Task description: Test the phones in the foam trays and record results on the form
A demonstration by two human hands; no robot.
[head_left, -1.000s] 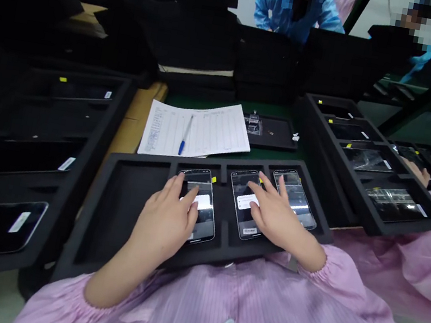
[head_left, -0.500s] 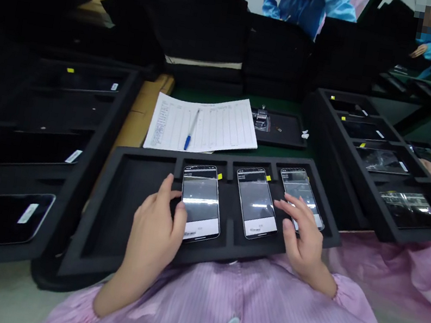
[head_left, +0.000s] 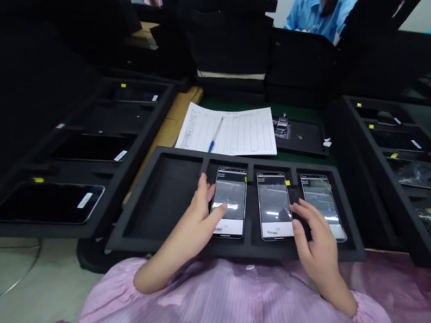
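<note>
Three smartphones with lit screens lie in compartments of a black foam tray (head_left: 159, 248) in front of me. My left hand (head_left: 199, 219) is at the left phone (head_left: 231, 197): its fingers stretch along the left edge, and the thumb is over the lower screen. It is open, and whether the thumb presses the glass I cannot tell. My right hand (head_left: 317, 242) is open, its fingertips by the right edge of the middle phone (head_left: 273, 207). Its fingers partly cover the gap to the right phone (head_left: 320, 193). Yellow stickers show beside the phones.
Behind the tray lie a printed form (head_left: 240, 132), a blue pen (head_left: 215, 138) and a small black tray (head_left: 310, 136). More foam trays with dark phones (head_left: 55, 206) flank me on both sides. Black boxes (head_left: 236, 38) stand at the back, with people in blue and pink beyond.
The view has swung left, so the trays appear further right. My left thumb has moved from the left phone's edge onto its screen area. My right hand remains near the middle phone.
</note>
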